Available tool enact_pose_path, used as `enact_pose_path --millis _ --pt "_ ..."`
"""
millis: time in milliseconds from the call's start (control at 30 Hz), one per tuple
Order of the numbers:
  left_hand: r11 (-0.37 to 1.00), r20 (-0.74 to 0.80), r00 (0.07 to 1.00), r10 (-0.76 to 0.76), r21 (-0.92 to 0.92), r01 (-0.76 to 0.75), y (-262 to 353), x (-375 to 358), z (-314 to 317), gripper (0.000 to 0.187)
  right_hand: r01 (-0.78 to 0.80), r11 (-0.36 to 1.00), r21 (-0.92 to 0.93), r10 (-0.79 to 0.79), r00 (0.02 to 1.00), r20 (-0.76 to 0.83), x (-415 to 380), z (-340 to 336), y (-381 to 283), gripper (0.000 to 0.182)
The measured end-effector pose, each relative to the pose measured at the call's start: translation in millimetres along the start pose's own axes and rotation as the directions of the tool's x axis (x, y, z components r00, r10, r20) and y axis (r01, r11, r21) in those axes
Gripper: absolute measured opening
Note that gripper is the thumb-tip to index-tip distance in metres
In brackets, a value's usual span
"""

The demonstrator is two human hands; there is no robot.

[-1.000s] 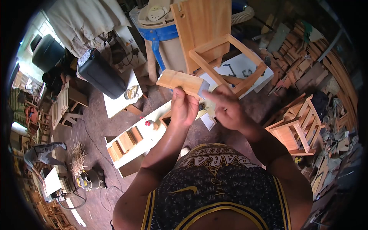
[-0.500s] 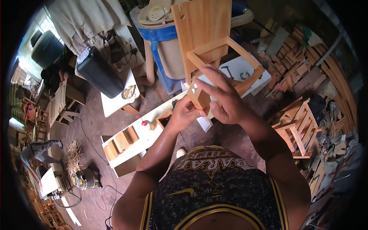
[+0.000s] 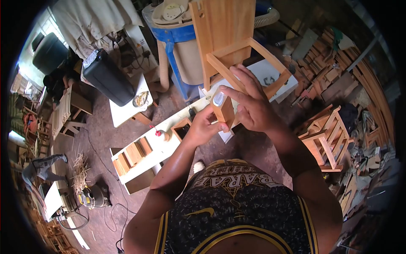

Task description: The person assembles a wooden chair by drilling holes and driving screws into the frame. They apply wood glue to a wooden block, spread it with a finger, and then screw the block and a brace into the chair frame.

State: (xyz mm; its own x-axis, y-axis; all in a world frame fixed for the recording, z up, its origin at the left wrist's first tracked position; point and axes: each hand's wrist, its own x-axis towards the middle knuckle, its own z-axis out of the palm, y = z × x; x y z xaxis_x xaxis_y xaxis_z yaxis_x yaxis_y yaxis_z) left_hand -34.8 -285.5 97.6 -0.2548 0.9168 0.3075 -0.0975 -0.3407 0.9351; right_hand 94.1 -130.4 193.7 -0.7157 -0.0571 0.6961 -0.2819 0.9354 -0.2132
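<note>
I hold a small wooden block upright in front of my chest, its narrow end face toward me. My left hand grips its lower part from the left. My right hand rests against its right side with fingers spread, the fingertips reaching over the top. Behind the block stands a tall wooden chair frame with a plain board back.
A white workbench below holds wooden boxes and a red-capped glue bottle. A blue dust collector, a black case, a wooden stool frame at right, lumber stacks and a vacuum surround me. Another person bends at far left.
The block went from lying flat and long in my left hand to standing end-on. My right hand moved from the side onto the block, and both hands shifted slightly right.
</note>
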Motion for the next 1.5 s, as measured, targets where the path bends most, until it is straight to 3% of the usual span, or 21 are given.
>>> enact_pose_path --millis 167,300,433,500,567,667,767,867,1333,1500 --pt "0.999 0.007 1.000 -0.008 -0.035 0.008 1 -2 -1 0.063 0.068 0.986 0.150 -0.075 0.997 0.037 -6 2 -12 0.055" --pt "1.000 -0.010 1.000 0.007 0.020 -0.007 -1 -3 2 0.060 -0.024 0.984 0.175 0.021 1.000 0.021 -12 7 -4 0.051" --pt "0.999 0.044 0.998 -0.034 0.037 0.033 -11 -3 -5 0.060 0.030 0.942 0.336 -0.059 0.995 0.076 -15 9 -16 0.046" --pt "0.999 0.012 1.000 -0.027 0.039 0.026 -4 -5 0 0.060 -0.063 0.878 0.474 0.075 0.997 -0.007 -17 4 -11 0.047" --pt "0.999 0.015 0.999 -0.038 0.039 0.037 -2 -6 2 0.062 -0.082 0.878 0.471 0.097 0.995 -0.008 -17 8 -8 0.049" --pt "0.999 0.019 0.999 -0.040 0.027 0.040 -2 -4 2 0.064 -0.063 0.964 0.259 0.060 0.998 0.021 -19 9 -16 0.052" --pt "0.999 0.028 0.998 -0.047 0.017 0.046 1 -5 3 0.066 -0.017 0.967 0.253 0.017 1.000 0.003 -16 7 -21 0.055" --pt "0.997 0.038 0.997 -0.071 0.014 0.070 0 -7 3 0.066 -0.050 0.999 0.016 0.050 0.999 -0.015 -15 1 -11 0.061" --pt "0.995 0.048 0.994 -0.095 0.034 0.094 -1 -10 2 0.067 -0.004 0.986 -0.167 0.010 0.999 0.036 -13 -1 -19 0.058" --pt "0.995 0.043 0.994 -0.100 0.016 0.099 -3 -10 1 0.067 -0.050 0.951 -0.306 0.065 0.997 0.038 -9 0 -15 0.059"
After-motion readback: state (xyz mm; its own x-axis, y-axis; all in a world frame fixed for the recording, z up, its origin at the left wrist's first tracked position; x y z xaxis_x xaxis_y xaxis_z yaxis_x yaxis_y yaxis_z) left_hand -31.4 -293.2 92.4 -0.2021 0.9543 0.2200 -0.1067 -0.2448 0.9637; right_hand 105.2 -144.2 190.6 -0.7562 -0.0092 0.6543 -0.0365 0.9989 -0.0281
